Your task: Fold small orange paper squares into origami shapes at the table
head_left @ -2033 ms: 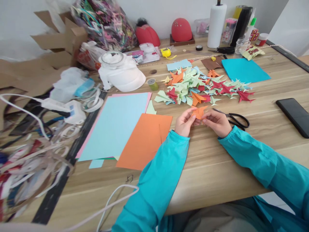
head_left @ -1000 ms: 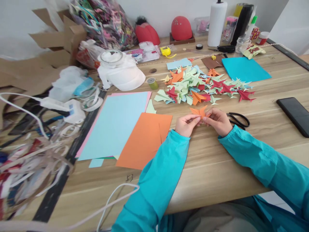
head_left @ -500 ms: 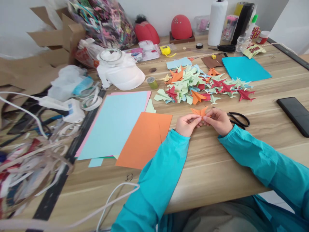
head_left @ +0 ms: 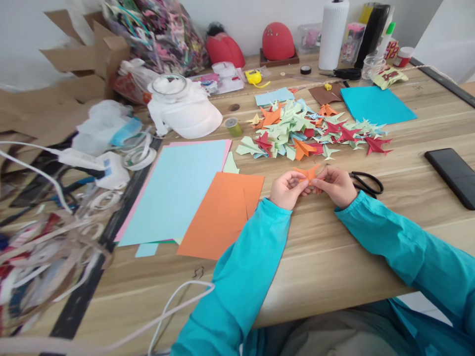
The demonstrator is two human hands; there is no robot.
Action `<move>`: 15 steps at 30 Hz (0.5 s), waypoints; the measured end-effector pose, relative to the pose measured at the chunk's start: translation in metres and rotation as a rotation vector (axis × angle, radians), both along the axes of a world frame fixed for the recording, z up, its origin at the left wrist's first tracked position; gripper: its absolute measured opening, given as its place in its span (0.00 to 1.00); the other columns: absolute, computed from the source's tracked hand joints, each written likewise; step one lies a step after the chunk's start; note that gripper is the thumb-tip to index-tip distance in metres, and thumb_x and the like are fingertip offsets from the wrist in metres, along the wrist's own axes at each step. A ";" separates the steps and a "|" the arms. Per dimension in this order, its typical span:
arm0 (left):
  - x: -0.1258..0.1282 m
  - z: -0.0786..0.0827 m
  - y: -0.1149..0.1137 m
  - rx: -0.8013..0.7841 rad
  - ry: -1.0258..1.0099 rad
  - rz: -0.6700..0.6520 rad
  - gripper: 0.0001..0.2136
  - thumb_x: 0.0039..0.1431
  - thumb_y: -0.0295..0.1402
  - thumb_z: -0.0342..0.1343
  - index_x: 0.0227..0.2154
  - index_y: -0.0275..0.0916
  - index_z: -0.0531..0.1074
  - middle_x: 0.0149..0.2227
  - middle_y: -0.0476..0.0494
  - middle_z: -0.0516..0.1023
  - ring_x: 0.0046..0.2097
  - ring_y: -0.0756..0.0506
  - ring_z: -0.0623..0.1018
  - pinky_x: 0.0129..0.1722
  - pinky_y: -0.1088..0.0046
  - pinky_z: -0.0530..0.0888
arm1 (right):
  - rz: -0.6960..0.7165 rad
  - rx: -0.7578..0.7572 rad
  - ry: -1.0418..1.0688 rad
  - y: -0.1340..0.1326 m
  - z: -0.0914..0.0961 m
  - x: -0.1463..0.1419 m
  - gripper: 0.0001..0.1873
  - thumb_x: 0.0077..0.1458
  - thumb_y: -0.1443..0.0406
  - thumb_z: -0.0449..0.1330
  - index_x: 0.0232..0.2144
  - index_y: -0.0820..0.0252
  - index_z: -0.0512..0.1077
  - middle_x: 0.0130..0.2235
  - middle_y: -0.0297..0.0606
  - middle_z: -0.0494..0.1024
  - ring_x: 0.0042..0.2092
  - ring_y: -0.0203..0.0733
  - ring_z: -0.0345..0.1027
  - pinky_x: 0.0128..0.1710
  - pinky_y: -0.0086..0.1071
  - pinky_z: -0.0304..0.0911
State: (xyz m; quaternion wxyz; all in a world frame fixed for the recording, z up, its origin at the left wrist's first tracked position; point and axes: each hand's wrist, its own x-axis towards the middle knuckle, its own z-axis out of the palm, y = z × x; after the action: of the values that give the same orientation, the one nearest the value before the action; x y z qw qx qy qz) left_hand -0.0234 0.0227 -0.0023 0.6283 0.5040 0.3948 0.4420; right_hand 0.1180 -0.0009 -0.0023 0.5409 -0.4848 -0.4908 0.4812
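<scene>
Between my two hands is a small orange folded-paper figure (head_left: 308, 173), its pointed tips showing above my fingers. My left hand (head_left: 287, 190) pinches its left side with thumb and fingertips. The right side is pinched by my right hand (head_left: 336, 185); the lower part is mostly hidden by my fingers. Just beyond lies a heap of folded paper figures (head_left: 293, 126) in pale green, orange, red and blue. Black-handled scissors (head_left: 369, 184) lie beside my right hand, partly covered by it. Orange paper sheets (head_left: 218, 212) rest left of my left hand, under the sleeve's edge.
Light blue paper (head_left: 174, 188) lies over pink sheets at the left. A phone (head_left: 452, 175) is at the right edge. Behind the heap lie turquoise paper (head_left: 376, 106) and brown paper (head_left: 324, 94). A spool (head_left: 233, 127) stands near the heap. Cables and ribbons (head_left: 48, 262) clutter the left.
Both hands keep their pinch on the orange paper figure. Its tips have shifted very slightly; the other things lie as before, with a tiny shift of the view.
</scene>
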 end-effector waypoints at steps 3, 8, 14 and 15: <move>0.000 0.000 0.000 -0.009 -0.006 -0.011 0.15 0.38 0.36 0.64 0.26 0.33 0.67 0.19 0.48 0.74 0.22 0.50 0.74 0.22 0.75 0.72 | 0.001 0.000 0.007 0.000 -0.001 0.001 0.17 0.37 0.58 0.67 0.19 0.61 0.64 0.17 0.32 0.71 0.19 0.34 0.66 0.20 0.30 0.62; 0.002 -0.001 0.000 0.000 -0.008 -0.020 0.14 0.40 0.36 0.63 0.26 0.33 0.66 0.19 0.49 0.73 0.21 0.51 0.73 0.21 0.77 0.71 | 0.001 0.000 0.025 0.002 -0.002 0.002 0.17 0.36 0.58 0.67 0.19 0.61 0.64 0.17 0.32 0.71 0.19 0.34 0.65 0.18 0.29 0.61; 0.001 -0.002 0.001 -0.007 -0.012 -0.026 0.14 0.39 0.35 0.63 0.26 0.33 0.67 0.18 0.49 0.73 0.20 0.51 0.73 0.21 0.76 0.71 | 0.017 -0.035 0.049 0.002 0.002 0.001 0.19 0.33 0.58 0.68 0.18 0.61 0.63 0.15 0.30 0.69 0.17 0.34 0.64 0.17 0.28 0.60; 0.000 -0.002 0.002 -0.010 -0.014 -0.026 0.14 0.39 0.35 0.63 0.26 0.33 0.67 0.18 0.49 0.73 0.20 0.51 0.73 0.21 0.76 0.71 | 0.018 -0.038 0.046 0.002 0.002 0.001 0.19 0.33 0.58 0.68 0.18 0.61 0.63 0.15 0.30 0.69 0.17 0.34 0.64 0.16 0.28 0.60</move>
State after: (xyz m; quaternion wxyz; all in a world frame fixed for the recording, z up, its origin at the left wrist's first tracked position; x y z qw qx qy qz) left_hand -0.0229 0.0243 -0.0043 0.6393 0.5030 0.3858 0.4353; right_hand 0.1188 0.0013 -0.0003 0.5383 -0.4793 -0.4732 0.5065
